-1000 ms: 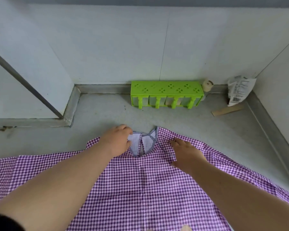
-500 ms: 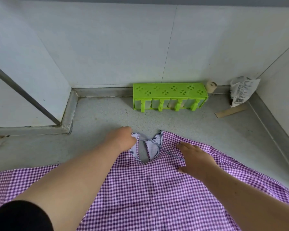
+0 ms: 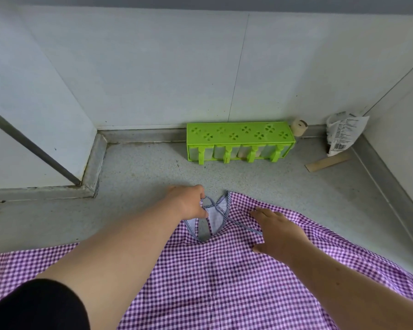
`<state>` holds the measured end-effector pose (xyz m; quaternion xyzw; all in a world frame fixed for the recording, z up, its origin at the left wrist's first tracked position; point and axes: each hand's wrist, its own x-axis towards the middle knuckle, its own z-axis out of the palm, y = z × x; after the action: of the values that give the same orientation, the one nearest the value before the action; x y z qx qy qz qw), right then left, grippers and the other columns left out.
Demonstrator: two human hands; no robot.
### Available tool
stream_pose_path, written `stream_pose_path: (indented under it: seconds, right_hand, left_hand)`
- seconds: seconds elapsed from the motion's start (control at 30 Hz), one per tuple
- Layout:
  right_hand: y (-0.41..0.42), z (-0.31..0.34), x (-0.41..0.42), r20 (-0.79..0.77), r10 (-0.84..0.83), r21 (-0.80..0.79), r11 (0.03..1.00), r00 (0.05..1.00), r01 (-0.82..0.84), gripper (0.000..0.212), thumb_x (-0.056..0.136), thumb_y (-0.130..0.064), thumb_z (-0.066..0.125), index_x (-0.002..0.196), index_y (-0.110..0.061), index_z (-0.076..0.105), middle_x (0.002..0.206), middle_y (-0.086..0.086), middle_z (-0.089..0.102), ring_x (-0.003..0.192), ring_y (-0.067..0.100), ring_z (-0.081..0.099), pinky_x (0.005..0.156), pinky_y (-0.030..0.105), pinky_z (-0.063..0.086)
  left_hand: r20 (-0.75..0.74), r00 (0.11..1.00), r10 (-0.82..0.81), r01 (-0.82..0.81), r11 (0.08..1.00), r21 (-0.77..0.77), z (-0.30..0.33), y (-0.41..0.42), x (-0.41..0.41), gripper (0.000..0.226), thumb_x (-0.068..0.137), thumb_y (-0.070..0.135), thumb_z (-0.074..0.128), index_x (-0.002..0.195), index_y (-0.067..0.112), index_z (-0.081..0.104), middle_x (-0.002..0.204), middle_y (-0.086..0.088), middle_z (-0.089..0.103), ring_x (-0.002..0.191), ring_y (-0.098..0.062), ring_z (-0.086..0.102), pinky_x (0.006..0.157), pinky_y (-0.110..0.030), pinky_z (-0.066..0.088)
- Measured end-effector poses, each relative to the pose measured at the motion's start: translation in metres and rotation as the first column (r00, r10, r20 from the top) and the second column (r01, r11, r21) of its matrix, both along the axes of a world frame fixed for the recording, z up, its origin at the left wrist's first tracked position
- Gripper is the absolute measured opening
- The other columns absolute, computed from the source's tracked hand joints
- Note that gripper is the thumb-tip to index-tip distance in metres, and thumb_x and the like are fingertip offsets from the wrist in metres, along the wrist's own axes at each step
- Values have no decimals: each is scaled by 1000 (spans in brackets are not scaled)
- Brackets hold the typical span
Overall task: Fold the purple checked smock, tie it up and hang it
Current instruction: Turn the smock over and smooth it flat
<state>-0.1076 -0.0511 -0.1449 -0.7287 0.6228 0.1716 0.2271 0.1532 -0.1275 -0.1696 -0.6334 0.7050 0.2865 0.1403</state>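
The purple checked smock [image 3: 224,277] lies spread flat on the grey floor, its striped neck opening [image 3: 210,220] pointing away from me. My left hand [image 3: 188,202] pinches the striped collar tie at the left side of the neck. A thin tie string [image 3: 239,223] runs from there across the neck toward my right hand [image 3: 279,234]. That hand lies flat with straight fingers, pressing on the cloth right of the neck.
A green plastic rack [image 3: 239,141] stands against the back wall. Beside it are a small roll [image 3: 299,126], a crumpled printed bag [image 3: 343,132] in the right corner and a cardboard strip [image 3: 328,161]. A raised ledge [image 3: 93,167] borders the left.
My left hand has gone from lying on the collar to pinching its tie and drawing it out to the left. The right hand stays pressed on the cloth.
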Motion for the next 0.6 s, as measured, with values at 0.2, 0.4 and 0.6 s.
stream_pose_path:
  seconds: [0.2, 0.4, 0.6]
  right_hand:
    - [0, 2, 1, -5, 7, 11, 1000, 1000, -6, 107, 81, -56, 80, 164, -35, 15, 171, -13, 16, 156, 21, 23, 120, 52, 37]
    - [0, 3, -1, 5, 14, 15, 1000, 1000, -14, 106, 82, -56, 78, 164, -34, 14, 172, -13, 16, 157, 22, 22, 121, 53, 36]
    - [-1, 1, -2, 8, 24, 17, 1000, 1000, -24, 106, 84, -58, 76, 164, -34, 11, 172, -12, 13, 158, 22, 19, 122, 51, 34]
  left_hand:
    - [-196, 968, 160, -167, 986, -17, -11, -4, -13, 7, 94, 25, 71, 92, 27, 64, 105, 2, 69, 95, -18, 65, 77, -32, 53]
    - [-510, 750, 421, -463, 885, 49, -1, -27, -11, 9, 96, 13, 72, 93, 21, 73, 91, 7, 70, 83, -15, 66, 71, -27, 53]
    - [-693, 402, 598, -756, 644, 118, 8, -60, -1, 8, 97, 16, 66, 92, 21, 70, 85, -3, 71, 76, -24, 68, 71, -32, 55]
